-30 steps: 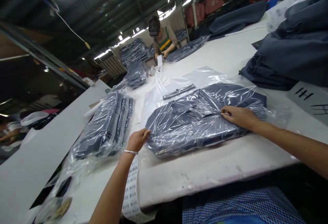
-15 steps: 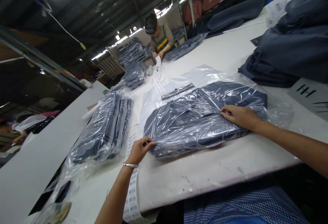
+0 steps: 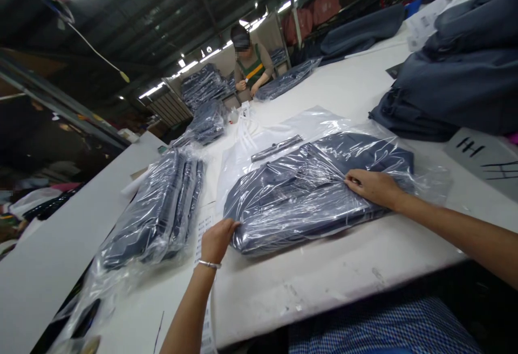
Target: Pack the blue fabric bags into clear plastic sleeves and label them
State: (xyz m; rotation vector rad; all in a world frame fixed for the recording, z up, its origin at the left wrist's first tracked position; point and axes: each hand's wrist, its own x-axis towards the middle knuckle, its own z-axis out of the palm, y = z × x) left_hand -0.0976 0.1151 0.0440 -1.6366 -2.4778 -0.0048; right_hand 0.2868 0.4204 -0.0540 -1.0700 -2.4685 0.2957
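A folded dark blue-grey garment (image 3: pixel 356 151) lies on the white table inside a clear plastic bag (image 3: pixel 279 222). My left hand (image 3: pixel 217 239), with a silver bangle at the wrist, pinches the bag's left edge between thumb and fingers. Farther right, my right hand (image 3: pixel 374 188) is closed on a fold of plastic on the bag's upper face, over the garment. Just behind the bag, a narrow dark strip in clear wrapping (image 3: pixel 276 149) rests on white plastic sheets (image 3: pixel 232 162). A strip of barcode labels (image 3: pixel 201 228) runs partly beneath my left arm.
Bagged garments (image 3: pixel 141 224) are piled on the left. Loose dark garments (image 3: pixel 465 84) form a heap at the right, beside a card with black marks (image 3: pixel 481 160). Across the table stands a co-worker (image 3: pixel 253 65) near another bagged garment (image 3: pixel 287 79).
My left thumb and fingers have drawn closer together on the bag's edge. My right hand keeps its grip. The co-worker's hands have moved apart, and the white paper between them has dropped.
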